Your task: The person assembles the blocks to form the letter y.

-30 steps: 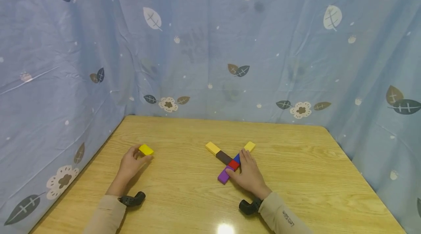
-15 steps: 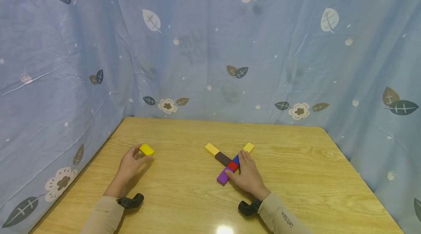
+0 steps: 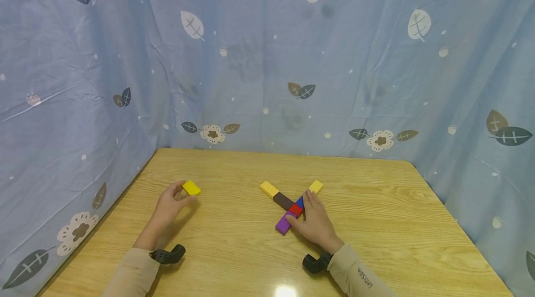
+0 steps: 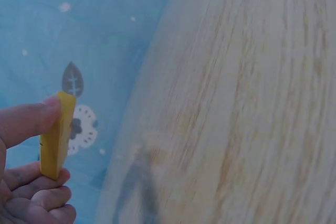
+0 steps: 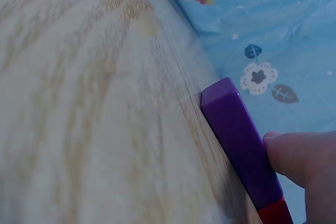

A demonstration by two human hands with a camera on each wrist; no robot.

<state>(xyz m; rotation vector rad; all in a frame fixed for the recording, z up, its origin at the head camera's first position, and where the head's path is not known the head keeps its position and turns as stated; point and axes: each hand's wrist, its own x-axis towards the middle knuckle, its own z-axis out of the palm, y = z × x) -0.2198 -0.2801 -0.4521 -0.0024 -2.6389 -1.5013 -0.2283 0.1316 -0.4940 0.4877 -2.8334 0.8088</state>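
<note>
My left hand [image 3: 168, 205] pinches a yellow block [image 3: 192, 188] between thumb and fingers, above the left part of the table. The left wrist view shows the yellow block [image 4: 56, 136] gripped at both ends. My right hand [image 3: 315, 222] lies over a joined row of blocks. Its thumb touches the purple block [image 3: 283, 227], and its straight fingers rest by the blue block [image 3: 299, 202], partly hiding it. Between these two sits a red block [image 3: 296, 210]. A pale yellow block [image 3: 316, 187] ends that row. From the red one, a dark brown block [image 3: 283, 201] and an orange-yellow block [image 3: 269, 189] branch off to the upper left.
The blocks lie on a wood-grain table [image 3: 234, 250]. A blue patterned curtain [image 3: 251, 55] hangs behind it and along both sides. Black wrist cameras sit at both cuffs. A bright glare spot shows near the table's front.
My left hand has shifted slightly to the right with the yellow block, which has turned a little. The right hand and the joined blocks hold still.
</note>
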